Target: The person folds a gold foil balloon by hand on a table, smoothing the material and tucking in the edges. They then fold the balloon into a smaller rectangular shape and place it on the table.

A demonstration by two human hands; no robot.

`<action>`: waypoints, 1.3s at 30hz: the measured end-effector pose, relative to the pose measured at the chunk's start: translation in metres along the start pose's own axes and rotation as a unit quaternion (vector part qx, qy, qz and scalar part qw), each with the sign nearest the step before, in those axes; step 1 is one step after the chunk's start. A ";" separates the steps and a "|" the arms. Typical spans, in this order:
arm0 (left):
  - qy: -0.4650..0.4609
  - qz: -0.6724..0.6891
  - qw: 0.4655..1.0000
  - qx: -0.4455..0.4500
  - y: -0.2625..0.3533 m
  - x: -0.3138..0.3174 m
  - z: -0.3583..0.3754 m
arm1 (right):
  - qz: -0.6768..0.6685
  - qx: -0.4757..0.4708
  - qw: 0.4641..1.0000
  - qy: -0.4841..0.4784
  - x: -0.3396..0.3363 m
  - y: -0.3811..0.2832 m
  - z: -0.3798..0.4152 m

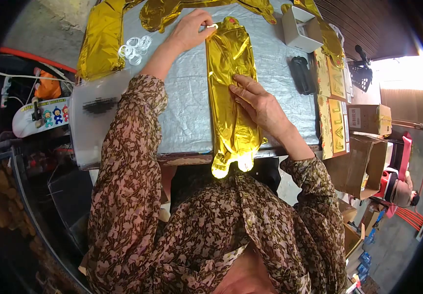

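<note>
place: small packing workshop | signs: foil-covered desk (182,112), gold foil balloons (101,41), printed packets (336,125), open cardboard boxes (365,164), clutter on concrete floor (397,245)

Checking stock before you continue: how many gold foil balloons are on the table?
4, maybe more hidden: one flat under both hands, one at the left edge, one top centre, one along the right edge.

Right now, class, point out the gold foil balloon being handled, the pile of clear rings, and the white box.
gold foil balloon (228,73), head view, upper middle of its flat body
clear rings (134,48), head view, centre of pile
white box (300,28), head view, its open top
</note>
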State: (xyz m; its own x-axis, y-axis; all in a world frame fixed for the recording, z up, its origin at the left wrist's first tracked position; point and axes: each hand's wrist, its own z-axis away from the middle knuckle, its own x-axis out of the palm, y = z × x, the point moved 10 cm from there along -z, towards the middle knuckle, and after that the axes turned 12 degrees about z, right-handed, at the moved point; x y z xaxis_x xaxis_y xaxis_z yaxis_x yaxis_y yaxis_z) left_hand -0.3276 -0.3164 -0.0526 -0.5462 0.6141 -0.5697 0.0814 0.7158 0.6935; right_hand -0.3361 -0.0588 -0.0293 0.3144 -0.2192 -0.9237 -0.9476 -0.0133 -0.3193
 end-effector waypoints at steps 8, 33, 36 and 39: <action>0.171 -0.108 0.972 0.118 0.042 -0.022 0.015 | -0.003 0.001 1.000 -0.004 0.005 0.002 -0.002; -0.153 -0.212 0.960 -0.101 0.082 0.017 0.098 | 0.024 -0.052 0.998 0.013 0.002 -0.004 -0.007; -0.134 -0.220 0.963 -0.083 0.087 0.011 0.102 | 0.032 -0.065 0.997 0.011 0.002 -0.007 -0.008; -0.080 -0.115 0.989 0.042 0.124 0.005 0.105 | 0.044 -0.047 0.998 0.005 0.006 -0.003 -0.008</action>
State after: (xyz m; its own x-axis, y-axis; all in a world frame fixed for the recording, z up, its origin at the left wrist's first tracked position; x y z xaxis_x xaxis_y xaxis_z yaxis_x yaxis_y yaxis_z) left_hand -0.2327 -0.1901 -0.0154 -0.4192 0.4720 -0.7756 0.0433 0.8637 0.5022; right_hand -0.3322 -0.0682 -0.0322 0.2296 -0.2331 -0.9450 -0.9728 -0.0840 -0.2156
